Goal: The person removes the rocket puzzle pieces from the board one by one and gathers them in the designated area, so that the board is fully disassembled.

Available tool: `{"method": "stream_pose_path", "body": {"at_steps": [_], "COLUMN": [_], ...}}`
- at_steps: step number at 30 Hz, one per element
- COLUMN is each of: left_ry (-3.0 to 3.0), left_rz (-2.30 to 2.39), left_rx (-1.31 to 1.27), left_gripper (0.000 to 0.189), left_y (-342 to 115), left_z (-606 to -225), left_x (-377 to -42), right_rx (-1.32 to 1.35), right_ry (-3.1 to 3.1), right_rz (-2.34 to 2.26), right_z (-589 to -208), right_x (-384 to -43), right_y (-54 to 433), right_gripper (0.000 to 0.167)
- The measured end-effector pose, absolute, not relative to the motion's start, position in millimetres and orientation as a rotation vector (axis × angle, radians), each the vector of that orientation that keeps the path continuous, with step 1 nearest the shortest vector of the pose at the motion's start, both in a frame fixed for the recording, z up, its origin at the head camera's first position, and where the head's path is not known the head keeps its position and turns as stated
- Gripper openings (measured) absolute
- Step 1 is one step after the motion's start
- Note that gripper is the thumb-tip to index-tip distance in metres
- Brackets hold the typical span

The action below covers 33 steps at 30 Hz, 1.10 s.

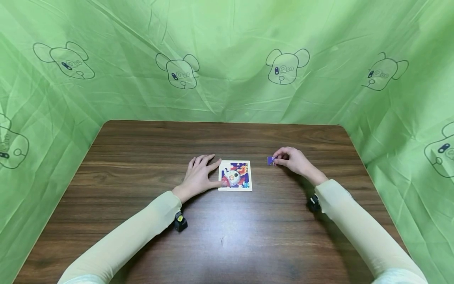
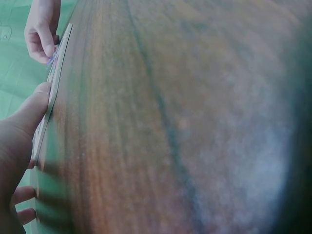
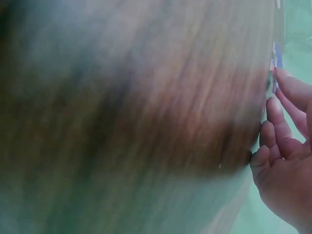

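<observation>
A small square jigsaw puzzle (image 1: 234, 190) with a white border and a colourful cartoon picture lies flat near the middle of the table. My left hand (image 1: 197, 178) rests at its left side with fingers spread. The thumb (image 2: 36, 107) lies on the puzzle's left part, and the index finger touches near its upper left corner. To the right of the puzzle, my right hand (image 1: 292, 161) pinches a small purple puzzle piece (image 1: 270, 160) between thumb and fingers. In the right wrist view the piece (image 3: 278, 54) shows nearly edge-on beyond the fingertips.
The brown wooden table (image 1: 227, 232) has rounded far corners. Green cloth (image 1: 230, 94) with drawn mouse-like heads hangs behind it and along both sides. A black wrist camera (image 1: 180, 221) sits below the left sleeve, another wrist camera (image 1: 313, 202) beside the right cuff.
</observation>
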<state>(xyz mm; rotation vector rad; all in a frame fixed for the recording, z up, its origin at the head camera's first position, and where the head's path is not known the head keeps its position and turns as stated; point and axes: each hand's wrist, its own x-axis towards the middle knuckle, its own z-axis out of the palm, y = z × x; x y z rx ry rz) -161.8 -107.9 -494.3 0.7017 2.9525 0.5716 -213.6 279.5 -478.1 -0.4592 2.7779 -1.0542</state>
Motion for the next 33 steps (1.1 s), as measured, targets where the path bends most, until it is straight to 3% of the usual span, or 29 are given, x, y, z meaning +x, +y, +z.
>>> {"method": "stream_pose_path", "body": {"at_steps": [11,22,33], "left_ry": [2.962,2.952,2.944], "left_rz": [0.571,0.539,0.557], "left_rx": [0.715,0.691,0.697], "left_gripper": [0.093,0.096,0.093], "left_y": [-107,-105,-107], "left_z": [-492,-491,-491], "left_x": [-161,-163,-162], "right_rx": [-0.461,-0.427,-0.514], "right_ry": [2.801,2.814,2.807], "right_rz": [-1.043,-1.005,-1.048], "right_z": [-477,-472,-457], "right_x": [-214,-212,-203], "right_y": [278,277,251], "right_gripper": [0.009,0.018,0.015]}}
